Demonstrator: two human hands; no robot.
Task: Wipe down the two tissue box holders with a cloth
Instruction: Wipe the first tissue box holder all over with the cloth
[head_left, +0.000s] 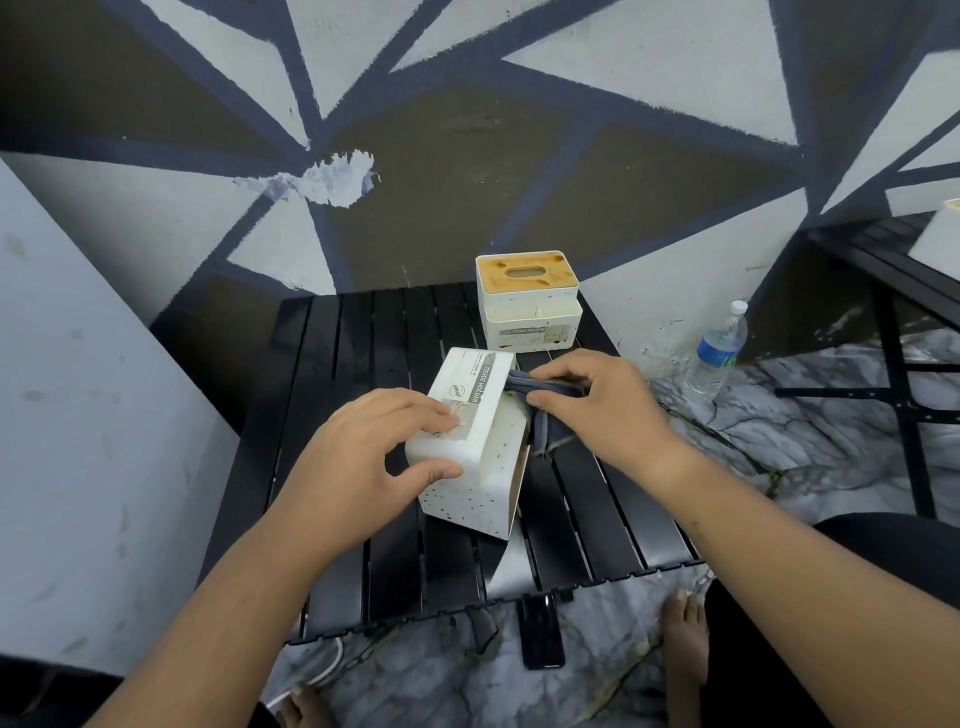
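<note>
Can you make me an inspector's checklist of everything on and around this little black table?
Surface: black slatted table, standing on a marbled floor.
Job's things: near tissue holder tipped on its side; far tissue holder upright, wooden lid on; dark cloth against the tipped one's end.
Clutter: water bottle standing on the floor to the right; phone on the floor by the table's near edge.
Hands: left hand grips the near tissue holder; right hand pinches the cloth.
Cables: white cable on the floor.
Surroundings: wall painted with triangles; second table at right.
</note>
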